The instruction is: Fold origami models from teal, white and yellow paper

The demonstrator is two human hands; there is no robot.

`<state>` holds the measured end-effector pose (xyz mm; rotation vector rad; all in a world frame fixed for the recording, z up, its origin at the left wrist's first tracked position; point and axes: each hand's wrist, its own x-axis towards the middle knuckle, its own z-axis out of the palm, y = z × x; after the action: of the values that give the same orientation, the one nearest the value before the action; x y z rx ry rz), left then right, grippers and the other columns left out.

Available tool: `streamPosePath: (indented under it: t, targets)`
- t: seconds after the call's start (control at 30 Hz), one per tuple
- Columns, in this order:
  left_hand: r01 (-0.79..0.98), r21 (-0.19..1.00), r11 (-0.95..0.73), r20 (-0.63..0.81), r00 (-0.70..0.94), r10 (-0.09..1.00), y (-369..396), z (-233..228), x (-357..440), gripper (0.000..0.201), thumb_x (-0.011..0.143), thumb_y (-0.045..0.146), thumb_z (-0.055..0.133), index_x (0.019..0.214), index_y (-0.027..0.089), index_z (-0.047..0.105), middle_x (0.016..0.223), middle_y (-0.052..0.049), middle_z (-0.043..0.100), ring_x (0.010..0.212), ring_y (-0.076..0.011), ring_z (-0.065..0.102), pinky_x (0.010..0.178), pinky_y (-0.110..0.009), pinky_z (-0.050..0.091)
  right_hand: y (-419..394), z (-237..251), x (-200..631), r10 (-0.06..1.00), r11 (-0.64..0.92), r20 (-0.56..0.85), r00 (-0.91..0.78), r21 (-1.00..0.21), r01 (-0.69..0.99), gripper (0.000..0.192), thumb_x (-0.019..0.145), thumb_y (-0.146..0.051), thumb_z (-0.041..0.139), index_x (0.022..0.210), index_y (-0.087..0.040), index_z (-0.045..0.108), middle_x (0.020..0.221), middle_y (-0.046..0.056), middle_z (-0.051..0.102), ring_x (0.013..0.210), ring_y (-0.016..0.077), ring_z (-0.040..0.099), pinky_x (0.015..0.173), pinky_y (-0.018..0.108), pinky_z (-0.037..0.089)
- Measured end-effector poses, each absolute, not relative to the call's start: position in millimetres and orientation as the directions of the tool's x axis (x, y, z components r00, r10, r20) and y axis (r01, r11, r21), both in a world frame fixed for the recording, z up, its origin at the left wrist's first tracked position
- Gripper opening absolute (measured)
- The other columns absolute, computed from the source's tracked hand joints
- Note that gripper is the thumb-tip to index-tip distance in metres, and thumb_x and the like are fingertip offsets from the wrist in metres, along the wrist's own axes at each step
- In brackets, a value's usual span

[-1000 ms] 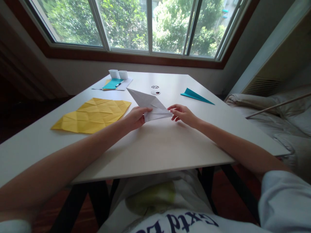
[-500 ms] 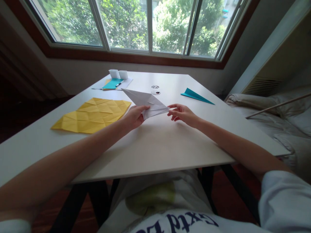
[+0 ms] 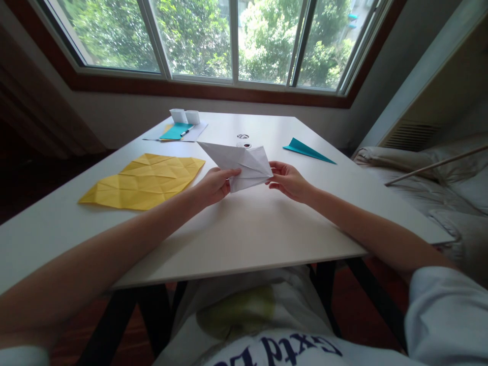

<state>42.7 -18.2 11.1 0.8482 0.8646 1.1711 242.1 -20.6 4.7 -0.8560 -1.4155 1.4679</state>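
Note:
A folded sheet of white paper (image 3: 246, 165) with creases is held up above the table, its long point aimed to the far left. My left hand (image 3: 219, 185) grips its near left part, thumb on top and the other fingers beneath. At the paper's right corner, my right hand (image 3: 287, 181) pinches the edge between thumb and fingers. To the left of my left hand lies a creased sheet of yellow paper (image 3: 147, 180), spread on the table. Further right, beyond my right hand, rests a folded teal paper plane (image 3: 308, 150).
The white table (image 3: 244, 239) stands before a window. At its far left are two small white boxes (image 3: 185, 116), teal paper (image 3: 176, 131) and a pen (image 3: 187, 130) on other sheets. A round metal fitting (image 3: 243, 136) is set in the tabletop. A stick (image 3: 434, 165) leans at right over pale padded fabric.
The white paper has shifted slightly right and nearer, and its right side now stands up more. My right fingers, loosely at its tip before, have closed on the right corner.

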Motion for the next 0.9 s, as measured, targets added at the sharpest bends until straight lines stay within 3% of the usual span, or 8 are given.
streamPosePath:
  t: [0.23,0.3,0.4,0.5,0.6,0.73,0.83,0.9]
  targets:
    - [-0.352,0.925,0.141,-0.228,-0.22,0.949,-10.4,6.1,43.1,0.062,0.064,0.01,0.075,0.109,0.028,0.036,0.119,-0.007,0.05,0.09,-0.0152,0.058,0.072,-0.027,0.048,-23.0,7.3,239.4,0.86,0.505,0.505,-0.069,-0.863,-0.018,0.021,0.073,-0.036,0.065,0.089,-0.022,0.062,0.084,0.0,0.064,0.078,0.014,0.059,0.07,0.029,0.05]
    - [-0.303,0.937,0.173,-0.259,-0.273,0.926,-8.9,6.1,41.8,0.061,0.064,0.013,0.076,0.107,0.028,0.036,0.118,-0.007,0.048,0.087,-0.0136,0.057,0.068,-0.025,0.046,-26.4,10.1,243.3,0.735,0.672,0.677,-0.026,-0.723,0.163,0.016,0.078,-0.033,0.06,0.09,-0.022,0.062,0.086,0.001,0.063,0.081,0.015,0.059,0.072,0.03,0.05]
    - [-0.311,0.926,0.216,-0.243,-0.049,0.969,-10.7,8.2,41.2,0.026,0.078,0.028,0.063,0.096,0.02,0.047,0.098,-0.006,0.055,0.074,-0.0131,0.056,0.06,-0.023,0.044,-32.7,14.3,250.3,0.478,0.834,0.851,-0.217,-0.363,0.416,0.014,0.084,-0.025,0.053,0.093,-0.023,0.063,0.087,0.003,0.062,0.081,0.0148,0.059,0.073,0.03,0.049]
    - [-0.39,0.885,0.254,-0.171,0.234,0.957,-17.0,13.0,43.0,0.022,0.089,0.036,0.044,0.091,0.017,0.055,0.082,-0.006,0.059,0.067,-0.0146,0.058,0.059,-0.026,0.047,-35.2,15.6,254.1,0.292,0.893,0.796,-0.531,-0.028,0.449,0.018,0.086,-0.022,0.049,0.097,-0.023,0.062,0.087,0.005,0.061,0.083,0.0155,0.058,0.075,0.031,0.049]
    - [-0.398,0.866,0.303,-0.177,0.323,0.93,-24.9,19.0,44.9,0.038,0.089,0.047,0.039,0.095,0.015,0.058,0.081,-0.008,0.063,0.07,-0.0181,0.061,0.063,-0.03,0.05,-33.0,13.2,253.3,0.192,0.902,0.683,-0.705,0.159,0.4,0.018,0.087,-0.021,0.048,0.098,-0.022,0.061,0.087,0.005,0.06,0.087,0.0162,0.058,0.078,0.032,0.048]
    - [-0.372,0.888,0.272,-0.115,0.393,0.913,-29.4,20.6,43.9,0.052,0.082,0.058,0.045,0.101,0.012,0.058,0.086,-0.012,0.066,0.077,-0.0236,0.064,0.065,-0.035,0.052,-30.4,8.4,250.8,0.183,0.904,0.584,-0.791,0.217,0.369,0.02,0.087,-0.017,0.043,0.098,-0.02,0.06,0.088,0.006,0.061,0.084,0.0151,0.057,0.078,0.031,0.047]
    - [-0.247,0.949,0.196,-0.108,0.328,0.938,-27.2,14.4,41.8,0.033,0.074,0.027,0.066,0.102,0.012,0.057,0.082,-0.008,0.066,0.07,-0.0176,0.064,0.062,-0.028,0.052,-32.0,7.0,249.9,0.179,0.907,0.539,-0.823,0.235,0.351,0.021,0.086,-0.016,0.044,0.097,-0.019,0.061,0.087,0.005,0.062,0.078,0.0141,0.056,0.076,0.03,0.046]
    - [-0.137,0.974,0.178,-0.136,0.269,0.953,-25.1,9.9,40.4,0.041,0.066,0.011,0.068,0.105,0.013,0.055,0.078,-0.005,0.065,0.065,-0.0157,0.063,0.058,-0.026,0.051,-34.0,7.3,249.2,0.178,0.909,0.513,-0.839,0.241,0.341,0.021,0.085,-0.017,0.045,0.097,-0.019,0.062,0.087,0.005,0.062,0.077,0.0145,0.056,0.077,0.03,0.046]
